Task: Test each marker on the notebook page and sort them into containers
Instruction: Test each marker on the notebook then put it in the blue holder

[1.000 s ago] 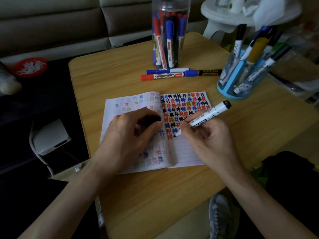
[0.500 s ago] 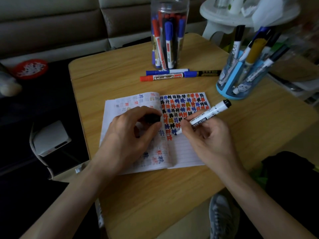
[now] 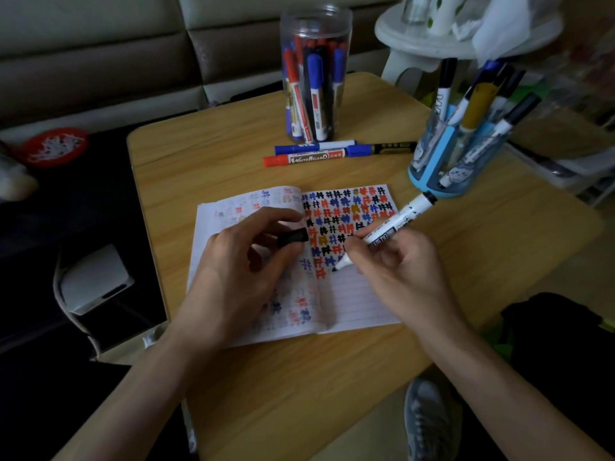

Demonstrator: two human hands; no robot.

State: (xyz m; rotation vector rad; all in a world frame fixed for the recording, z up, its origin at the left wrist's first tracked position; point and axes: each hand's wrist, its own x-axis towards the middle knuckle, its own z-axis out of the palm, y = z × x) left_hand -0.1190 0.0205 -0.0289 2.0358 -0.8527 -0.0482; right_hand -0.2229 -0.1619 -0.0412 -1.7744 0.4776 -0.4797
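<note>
An open notebook [image 3: 359, 301] lies on the wooden table, its right page filled with coloured hash marks. My right hand [image 3: 399, 271] grips a white marker [image 3: 396, 224] with a black end, its tip touching the page below the marks. My left hand [image 3: 239, 271] rests on the left page and pinches the black cap [image 3: 293, 236]. A clear jar [image 3: 314, 74] full of markers stands at the back. A blue holder [image 3: 432, 174] with several markers stands at the right. Three markers [image 3: 309, 158] lie in front of the jar.
A white round stool [image 3: 432, 38] stands behind the table's far right corner. A white box [image 3: 93, 277] sits on the dark floor to the left, a red dish [image 3: 53, 146] farther back. A grey shoe [image 3: 429, 420] shows below the table's near edge.
The marker tip stays on the page with small writing motions. My left hand has shifted its fingers slightly, showing more of the black cap.
</note>
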